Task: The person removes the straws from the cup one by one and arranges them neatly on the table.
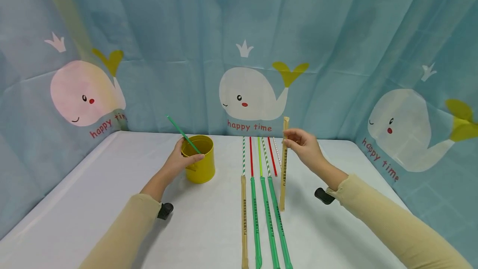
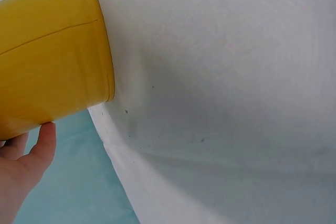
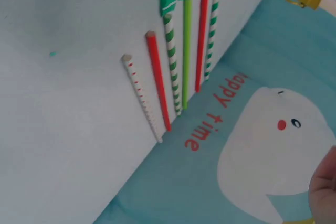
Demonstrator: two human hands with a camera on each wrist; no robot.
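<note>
My left hand (image 1: 178,160) holds the yellow bucket (image 1: 206,165) by its side, thumb near the rim and fingers round the far left. A green straw (image 1: 179,130) leans in the bucket, its upper end sticking out to the left. In the left wrist view, fingers of the left hand (image 2: 26,163) touch the bucket's wall. My right hand (image 1: 304,146) pinches a tan paper-wrapped straw (image 1: 284,169) near its top, and it stands almost upright beside the row of straws. The right wrist view shows only part of this hand (image 3: 323,187).
Another tan wrapped straw (image 1: 244,219) and green wrapped straws (image 1: 256,219) lie lengthwise. Beyond them lie bare straws: red (image 1: 251,157), light green (image 1: 260,157), green-striped (image 1: 244,157) and red-dotted white (image 3: 140,93). A whale-printed curtain (image 1: 254,94) hangs behind the white table (image 1: 130,169).
</note>
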